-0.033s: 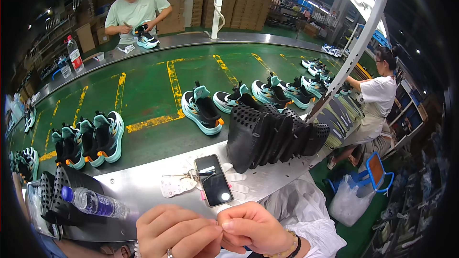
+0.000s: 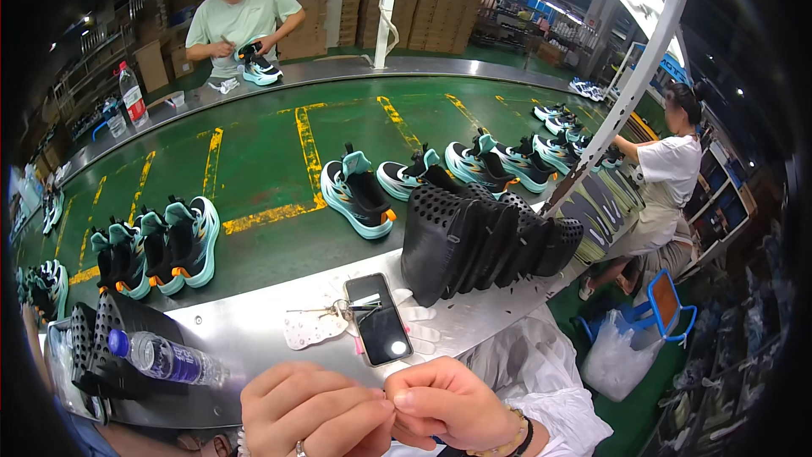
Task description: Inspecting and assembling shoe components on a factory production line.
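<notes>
Close up, left hand and right hand pinch fingertips together; whatever they pinch, can't tell. Just beyond them: phone, keys. Left of phone, water bottle. Beyond phone, black insole stack, then teal sneakers on the green belt.

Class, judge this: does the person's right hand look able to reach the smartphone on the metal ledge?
Probably yes: the right hand is close below the smartphone, with nothing between them, though its fingertips are pinched against the left hand.
</notes>
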The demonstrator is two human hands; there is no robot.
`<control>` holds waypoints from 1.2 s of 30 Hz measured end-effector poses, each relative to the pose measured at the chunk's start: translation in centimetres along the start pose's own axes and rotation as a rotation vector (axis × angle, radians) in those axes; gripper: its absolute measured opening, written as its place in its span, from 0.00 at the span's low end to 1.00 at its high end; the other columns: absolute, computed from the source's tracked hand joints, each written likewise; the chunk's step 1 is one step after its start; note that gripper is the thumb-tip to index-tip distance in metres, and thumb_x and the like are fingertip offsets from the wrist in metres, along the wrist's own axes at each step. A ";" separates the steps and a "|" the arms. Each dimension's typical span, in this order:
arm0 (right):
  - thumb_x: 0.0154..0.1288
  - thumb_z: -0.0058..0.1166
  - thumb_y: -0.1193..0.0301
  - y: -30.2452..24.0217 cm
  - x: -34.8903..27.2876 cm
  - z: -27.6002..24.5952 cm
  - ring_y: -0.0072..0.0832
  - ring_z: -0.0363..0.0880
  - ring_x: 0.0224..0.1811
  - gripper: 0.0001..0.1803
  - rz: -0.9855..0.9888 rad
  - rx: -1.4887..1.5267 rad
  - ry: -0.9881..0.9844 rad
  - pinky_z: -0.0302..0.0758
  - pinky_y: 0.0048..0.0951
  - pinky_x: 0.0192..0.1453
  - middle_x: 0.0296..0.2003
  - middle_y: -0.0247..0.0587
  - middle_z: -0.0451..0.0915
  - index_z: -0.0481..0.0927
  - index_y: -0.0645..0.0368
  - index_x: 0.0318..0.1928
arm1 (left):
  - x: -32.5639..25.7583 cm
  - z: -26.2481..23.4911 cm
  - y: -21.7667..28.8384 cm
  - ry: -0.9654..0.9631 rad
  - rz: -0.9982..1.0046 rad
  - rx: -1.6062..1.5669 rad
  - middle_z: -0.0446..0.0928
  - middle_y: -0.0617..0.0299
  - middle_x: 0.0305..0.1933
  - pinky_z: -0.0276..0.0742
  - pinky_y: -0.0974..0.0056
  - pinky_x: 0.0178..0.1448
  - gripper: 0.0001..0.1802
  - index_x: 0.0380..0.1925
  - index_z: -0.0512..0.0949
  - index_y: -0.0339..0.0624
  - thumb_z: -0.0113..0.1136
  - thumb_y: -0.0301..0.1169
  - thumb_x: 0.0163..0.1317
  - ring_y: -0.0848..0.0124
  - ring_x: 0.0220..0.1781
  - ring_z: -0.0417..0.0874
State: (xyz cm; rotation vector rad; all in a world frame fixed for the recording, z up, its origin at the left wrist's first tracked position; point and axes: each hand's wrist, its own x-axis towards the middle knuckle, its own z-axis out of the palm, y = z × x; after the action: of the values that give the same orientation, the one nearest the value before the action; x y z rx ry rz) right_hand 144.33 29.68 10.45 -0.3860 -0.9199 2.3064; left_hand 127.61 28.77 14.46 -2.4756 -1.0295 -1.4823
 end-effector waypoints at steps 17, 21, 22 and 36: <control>0.72 0.42 0.66 -0.7 -0.3 -0.8 0.13 0.62 0.17 0.16 0.041 -0.039 0.080 0.60 0.17 0.22 0.17 0.26 0.67 0.72 0.61 0.27 | 1.3 -0.2 0.8 -0.123 0.063 0.066 0.78 0.57 0.28 0.77 0.62 0.30 0.11 0.32 0.76 0.37 0.64 0.20 0.47 0.62 0.28 0.81; 0.71 0.42 0.66 -2.0 -0.7 -0.1 0.13 0.62 0.17 0.15 0.022 -0.010 0.132 0.60 0.17 0.22 0.17 0.26 0.65 0.73 0.63 0.29 | 0.7 1.1 0.7 -0.079 0.073 0.143 0.78 0.62 0.25 0.74 0.65 0.28 0.11 0.30 0.76 0.40 0.65 0.21 0.44 0.66 0.25 0.79; 0.71 0.42 0.66 -2.0 -0.8 -0.2 0.13 0.62 0.17 0.15 0.023 -0.008 0.129 0.60 0.17 0.22 0.17 0.26 0.65 0.73 0.63 0.29 | 0.5 1.6 0.6 -0.041 0.085 0.200 0.78 0.65 0.22 0.71 0.68 0.25 0.11 0.27 0.77 0.43 0.65 0.23 0.41 0.69 0.21 0.78; 0.72 0.41 0.65 -1.1 -0.6 -1.4 0.14 0.59 0.16 0.19 0.056 0.044 0.069 0.57 0.17 0.21 0.14 0.25 0.60 0.69 0.59 0.23 | 0.6 2.1 0.4 -0.025 -0.034 0.048 0.78 0.66 0.22 0.71 0.67 0.25 0.10 0.25 0.76 0.45 0.64 0.23 0.40 0.70 0.21 0.77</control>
State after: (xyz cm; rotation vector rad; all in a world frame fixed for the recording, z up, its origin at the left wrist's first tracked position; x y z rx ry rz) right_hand 145.90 30.65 10.23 -0.4756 -0.8330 2.3444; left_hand 129.57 29.61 13.96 -2.4621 -1.1036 -1.4214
